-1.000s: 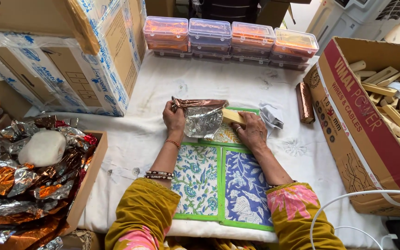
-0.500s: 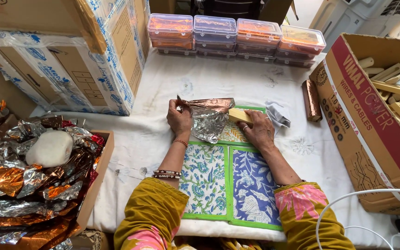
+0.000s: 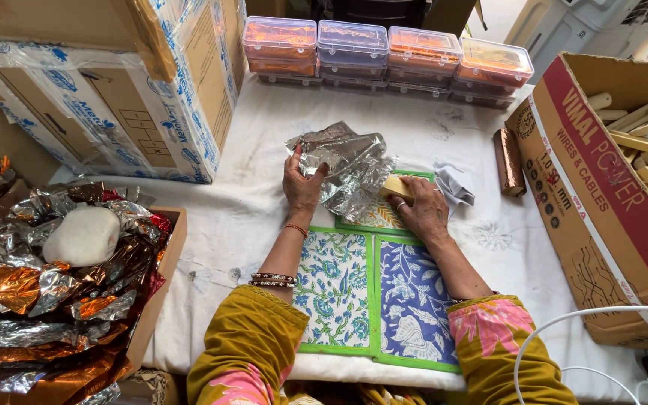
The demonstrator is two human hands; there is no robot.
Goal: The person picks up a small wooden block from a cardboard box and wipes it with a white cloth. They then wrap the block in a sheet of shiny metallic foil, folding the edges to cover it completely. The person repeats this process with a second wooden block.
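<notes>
Silver foil sheet (image 3: 350,169) is held crumpled at the centre of the frame, above the floral mat (image 3: 373,296). The left hand (image 3: 303,184) is closed on the foil's left edge, fingers pinched together. The right hand (image 3: 421,208) is pressed on a pale yellow block (image 3: 397,186), fingers together, at the foil's right edge. A copper foil roll (image 3: 508,161) is placed at centre right.

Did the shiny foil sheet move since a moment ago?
Yes. The foil sheet now spreads farther up the patchwork mat, toward the lidded containers, lifted by the left hand.
</notes>
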